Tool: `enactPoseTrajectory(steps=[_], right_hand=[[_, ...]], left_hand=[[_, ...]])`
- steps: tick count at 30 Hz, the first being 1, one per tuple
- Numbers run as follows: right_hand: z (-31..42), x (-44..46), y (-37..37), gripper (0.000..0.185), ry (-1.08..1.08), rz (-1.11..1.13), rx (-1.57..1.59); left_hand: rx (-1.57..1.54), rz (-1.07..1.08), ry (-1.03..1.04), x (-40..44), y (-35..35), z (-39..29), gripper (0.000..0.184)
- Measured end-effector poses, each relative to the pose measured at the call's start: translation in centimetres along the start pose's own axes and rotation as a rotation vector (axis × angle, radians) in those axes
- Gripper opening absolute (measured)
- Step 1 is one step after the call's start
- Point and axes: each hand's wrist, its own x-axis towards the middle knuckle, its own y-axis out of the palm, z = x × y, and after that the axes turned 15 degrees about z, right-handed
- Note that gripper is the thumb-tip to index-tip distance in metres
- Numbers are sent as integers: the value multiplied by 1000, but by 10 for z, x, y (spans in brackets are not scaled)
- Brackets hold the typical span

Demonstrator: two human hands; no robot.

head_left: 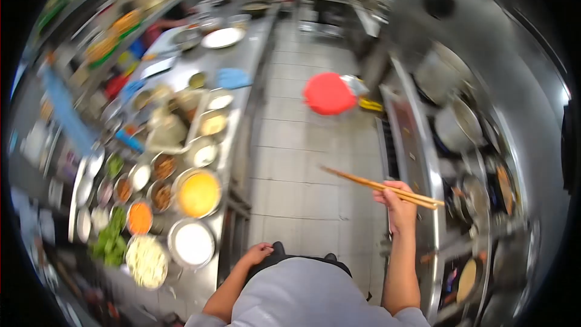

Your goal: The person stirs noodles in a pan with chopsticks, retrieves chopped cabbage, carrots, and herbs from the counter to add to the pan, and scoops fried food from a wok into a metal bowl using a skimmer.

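My right hand (398, 206) is closed around a pair of long wooden chopsticks (357, 178), held out over the aisle beside the stove. Their tips point to the left, and the thick ends stick out past my hand. My left hand (259, 253) hangs beside my body near the counter edge, fingers loosely bent and apart, with nothing visible in it. Closest to it on the counter are a bowl of white powder or liquid (191, 243) and a bowl of orange-yellow liquid (198, 194). On the stove side, a pan holds a flat pale pancake-like round (467, 280).
The left steel counter (239, 115) carries several bowls, shredded white food (147, 261), leafy greens (110, 243) and a white plate (223, 37). A red round lid or tub (330, 94) stands in the tiled aisle (290, 157). Large pots (458, 124) line the right. Other people work farther back.
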Motion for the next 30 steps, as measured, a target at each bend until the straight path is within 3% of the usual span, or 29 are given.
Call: enactPoseTrajectory(steps=[4, 8, 12, 15, 17, 20, 22, 27, 28, 30], right_hand=[[1, 80, 174, 17, 48, 492, -37], [11, 131, 324, 16, -132, 881, -43], [-6, 175, 454, 16, -363, 1035, -182], [-40, 212, 536, 16, -485, 1099, -278], [-53, 231, 575, 19, -562, 1031, -558], [-61, 249, 616, 22, -595, 1061, -728], [-62, 256, 633, 22, -567, 1181, -803], [-110, 274, 683, 16, -306, 1502, -904], [-119, 271, 686, 16, -310, 1521, -897], [-137, 253, 681, 19, -307, 1547, -1079]], left_hand=[[12, -177, 93, -48, 0, 42, 43], [-49, -295, 56, -87, 15, 76, 47], [-291, -505, 48, -110, 56, 126, 50], [-588, -811, 44, -119, 99, 171, 42], [-919, -979, -24, -131, 131, 189, 34], [-1358, -1269, -35, -160, 202, 197, 26], [-1506, -1376, -82, -167, 254, 198, 24], [-1700, -1333, -362, -149, 349, 185, 23], [-1716, -1344, -364, -142, 357, 184, 23], [-1862, -1333, -136, -119, 375, 192, 23]])
